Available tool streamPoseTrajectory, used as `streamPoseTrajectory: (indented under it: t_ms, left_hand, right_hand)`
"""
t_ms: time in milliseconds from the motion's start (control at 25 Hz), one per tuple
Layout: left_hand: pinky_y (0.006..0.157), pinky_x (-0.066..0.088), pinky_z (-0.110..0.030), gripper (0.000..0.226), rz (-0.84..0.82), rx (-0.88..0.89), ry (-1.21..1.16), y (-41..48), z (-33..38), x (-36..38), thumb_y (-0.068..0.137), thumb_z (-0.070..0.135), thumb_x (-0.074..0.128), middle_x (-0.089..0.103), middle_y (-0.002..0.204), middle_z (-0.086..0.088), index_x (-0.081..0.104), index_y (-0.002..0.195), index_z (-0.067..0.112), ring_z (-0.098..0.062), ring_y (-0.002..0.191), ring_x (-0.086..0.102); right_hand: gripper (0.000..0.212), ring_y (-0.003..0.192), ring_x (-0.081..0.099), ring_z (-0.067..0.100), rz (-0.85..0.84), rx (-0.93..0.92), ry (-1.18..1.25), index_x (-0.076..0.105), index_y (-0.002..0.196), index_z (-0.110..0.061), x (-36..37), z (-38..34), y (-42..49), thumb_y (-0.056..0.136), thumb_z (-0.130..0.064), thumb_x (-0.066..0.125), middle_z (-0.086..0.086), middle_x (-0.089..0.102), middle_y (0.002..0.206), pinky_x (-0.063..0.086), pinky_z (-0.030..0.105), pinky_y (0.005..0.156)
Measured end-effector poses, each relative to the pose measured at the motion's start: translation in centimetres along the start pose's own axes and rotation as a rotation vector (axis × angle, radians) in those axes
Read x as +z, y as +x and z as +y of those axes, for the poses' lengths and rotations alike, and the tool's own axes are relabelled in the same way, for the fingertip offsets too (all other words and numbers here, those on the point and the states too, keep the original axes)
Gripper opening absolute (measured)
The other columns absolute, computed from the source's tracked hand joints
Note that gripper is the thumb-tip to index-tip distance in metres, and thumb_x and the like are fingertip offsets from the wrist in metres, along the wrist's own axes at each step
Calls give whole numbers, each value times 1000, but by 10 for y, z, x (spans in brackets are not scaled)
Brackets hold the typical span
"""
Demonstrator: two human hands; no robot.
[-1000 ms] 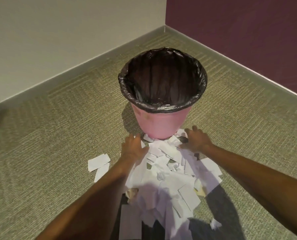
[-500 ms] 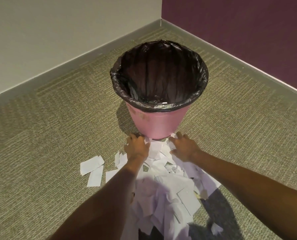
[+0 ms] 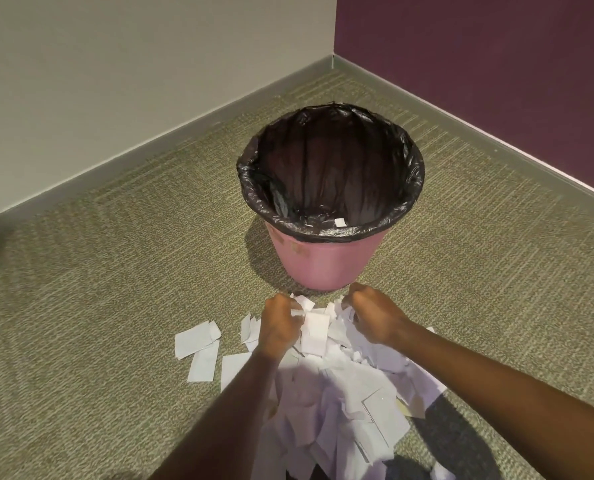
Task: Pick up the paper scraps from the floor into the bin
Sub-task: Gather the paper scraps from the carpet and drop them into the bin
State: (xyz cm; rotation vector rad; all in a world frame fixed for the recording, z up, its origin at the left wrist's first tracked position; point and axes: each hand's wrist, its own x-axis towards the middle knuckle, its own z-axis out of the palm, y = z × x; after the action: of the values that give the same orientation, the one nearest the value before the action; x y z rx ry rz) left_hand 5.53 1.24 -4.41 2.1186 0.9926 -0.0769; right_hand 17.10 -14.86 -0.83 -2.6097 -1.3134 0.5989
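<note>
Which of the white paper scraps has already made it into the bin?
Only the small square white scrap lying inside the black liner of the pink plastic bin, just under its near rim. All the others lie on the green carpet in front.

**Floor and what lies on it**

Green-beige patterned carpet floor (image 3: 98, 306), in a room corner. Standing upright on it: round pink plastic bin (image 3: 326, 263) with black bag liner. Just before the bin: heap of white paper scraps (image 3: 351, 393); a few loose white scraps (image 3: 198, 344) beside its left edge.
</note>
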Motion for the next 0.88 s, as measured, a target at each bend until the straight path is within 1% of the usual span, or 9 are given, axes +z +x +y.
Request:
streamPoseTrajectory:
  t_ms: [80, 160, 240, 320, 440, 520, 640, 720, 880]
  left_hand:
    - [53, 60, -35, 20, -24, -18, -46, -8, 10, -16, 75, 2, 77, 71, 99, -16, 74, 95, 1, -27, 68, 72]
    - [44, 53, -17, 20, -37, 5, -43, -17, 25, -38, 74, 0, 78, 71, 102, -17, 75, 93, 0, -9, 58, 64]
    - [49, 47, -8, 22, -21, 6, -19, -29, 46, -65, 72, 3, 80, 74, 100, -14, 76, 93, 1, -4, 58, 62]
    - [59, 52, -21, 22, 4, -48, 19, -47, 69, -99, 69, 8, 83, 75, 90, -12, 76, 89, 1, -15, 62, 66]
    - [50, 49, -21, 18, 33, -95, 4, -71, 98, -160, 71, 7, 83, 72, 75, -11, 73, 85, 1, -15, 56, 65]
    - [46, 40, -15, 18, 107, -35, -33, -85, 120, -204, 71, 9, 83, 72, 78, -7, 74, 86, 5, -12, 61, 65]
    - [53, 40, -22, 15, 253, 108, -111, -88, 163, -250, 69, 8, 82, 69, 75, -3, 74, 82, 7, -13, 64, 61]
    - [54, 46, -26, 16, 286, 190, -120, -72, 194, -258, 68, 5, 82, 71, 75, -11, 74, 81, 1, -18, 62, 63]
    - [66, 56, -38, 30, 198, 276, 6, -32, 236, -237, 67, 5, 85, 73, 88, -21, 72, 91, -7, -25, 71, 66]
  right_hand:
    - [41, 106, 64, 29, 12, -50, 40, 70, 117, -6, -17, -10, -8, 84, 9, 53, 11, 64, 120, 54, 34, 86]
    - [41, 103, 65, 28, 16, -115, 52, 73, 111, -5, -40, -25, -20, 79, 11, 53, 12, 66, 112, 51, 28, 79]
    - [42, 100, 65, 26, 33, -155, 89, 74, 105, -5, -71, -41, -33, 75, 13, 51, 11, 68, 107, 51, 26, 78]
    - [37, 97, 65, 28, 49, -190, 106, 76, 97, -2, -110, -59, -45, 73, 12, 52, 14, 69, 102, 55, 35, 80]
    - [33, 97, 67, 17, 43, -193, 187, 79, 93, -12, -178, -82, -64, 78, 10, 60, -1, 71, 104, 59, 32, 80]
    - [30, 81, 69, 2, 60, -183, 303, 81, 86, -22, -226, -91, -71, 80, 5, 69, -16, 72, 93, 61, 25, 66]
    - [14, 53, 64, -7, 179, -113, 410, 81, 81, -21, -276, -93, -61, 77, -7, 81, -12, 73, 69, 45, 12, 41]
    - [6, 37, 56, -1, 255, -25, 472, 80, 79, -14, -290, -90, -41, 79, -8, 81, -8, 70, 56, 35, 12, 33]
    - [6, 57, 61, 4, 315, 76, 345, 78, 76, -7, -283, -84, 4, 79, -3, 76, -7, 68, 65, 38, 11, 40]
